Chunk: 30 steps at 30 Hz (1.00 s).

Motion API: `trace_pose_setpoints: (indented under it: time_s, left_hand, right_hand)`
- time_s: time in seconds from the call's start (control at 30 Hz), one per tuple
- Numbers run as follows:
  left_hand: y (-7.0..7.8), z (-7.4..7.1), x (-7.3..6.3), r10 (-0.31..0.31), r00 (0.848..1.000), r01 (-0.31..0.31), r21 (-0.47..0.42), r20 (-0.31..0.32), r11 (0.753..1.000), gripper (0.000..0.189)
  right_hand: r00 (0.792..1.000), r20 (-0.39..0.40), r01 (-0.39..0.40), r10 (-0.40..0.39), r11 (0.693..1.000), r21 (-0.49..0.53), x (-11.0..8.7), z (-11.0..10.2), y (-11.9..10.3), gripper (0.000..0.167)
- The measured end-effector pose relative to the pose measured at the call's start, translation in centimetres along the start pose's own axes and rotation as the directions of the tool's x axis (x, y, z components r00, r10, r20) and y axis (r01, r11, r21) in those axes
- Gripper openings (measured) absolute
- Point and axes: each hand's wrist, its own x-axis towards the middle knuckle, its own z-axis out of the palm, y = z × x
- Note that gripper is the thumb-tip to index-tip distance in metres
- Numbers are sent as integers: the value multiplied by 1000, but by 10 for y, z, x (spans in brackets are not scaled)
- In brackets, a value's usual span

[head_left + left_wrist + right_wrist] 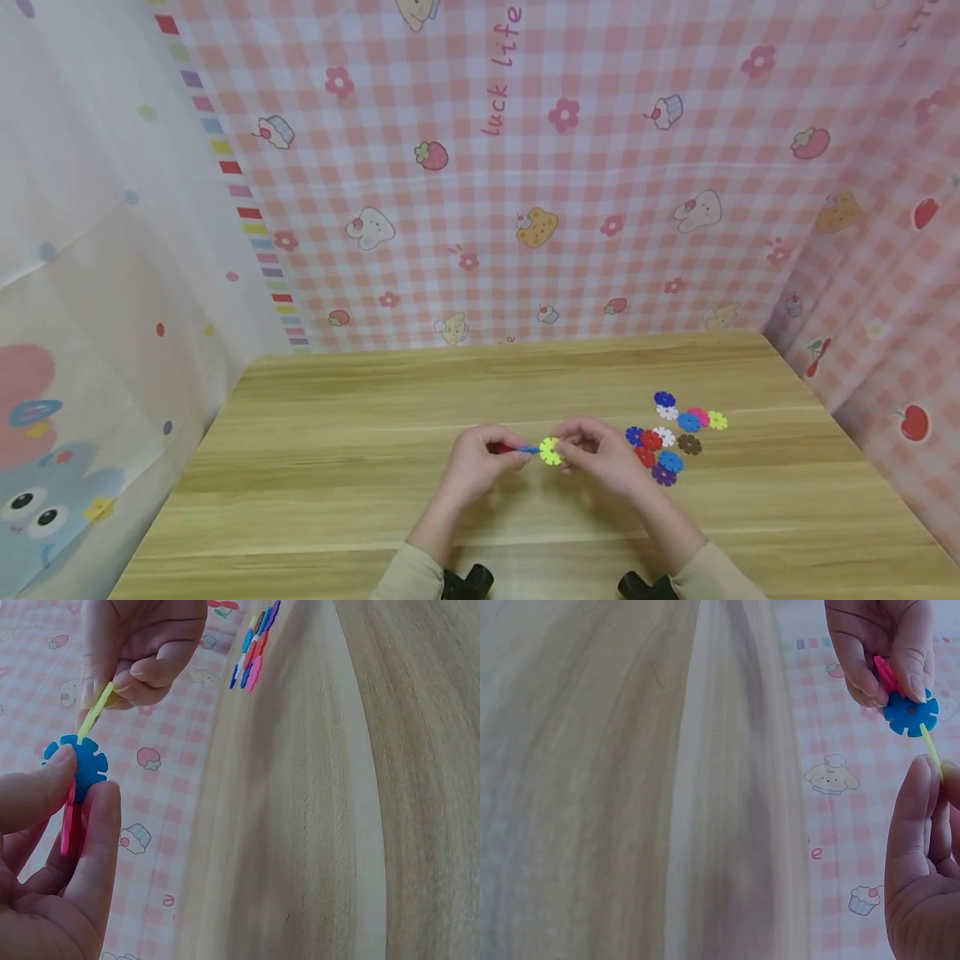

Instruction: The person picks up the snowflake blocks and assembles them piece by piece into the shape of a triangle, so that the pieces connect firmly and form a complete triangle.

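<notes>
Both hands are raised over the middle of the wooden table. My left hand (480,457) pinches a blue notched plastic disc (88,763) between thumb and fingers. A pink-red disc (69,825) is joined to the blue one at an angle and lies partly hidden among the left fingers. My right hand (600,454) pinches a yellow-green notched disc (551,451) by its edge. In the right wrist view, the yellow disc (930,746) stands edge-on, its rim at a slot of the blue disc (913,712).
On the table (337,467), right of my right hand, several loose notched discs lie spread and partly overlapping, among them a brown disc (689,444), a red disc (650,440) and a purple disc (663,474). A pink checked cloth (480,275) hangs behind the table.
</notes>
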Motion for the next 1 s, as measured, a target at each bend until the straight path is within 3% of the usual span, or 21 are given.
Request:
trace_pose_setpoints:
  time_s: [0.33, 0.57, 1.0]
  left_hand:
    - [1, 0, -1, 9, 1000, -9, 18, -6, 1000, 6]
    - [3, 3, -1, -5, 999, 6, 25, -33, 1000, 7]
    - [4, 7, -1, -40, 998, 38, -47, -53, 998, 6]
  right_hand:
    - [1000, 6, -10, 10, 1000, 18, 1, 3, -3, 24]
    - [999, 10, -46, 46, 995, 91, 2, 3, -2, 24]
    - [998, 4, -68, 68, 992, 104, 3, 6, -5, 20]
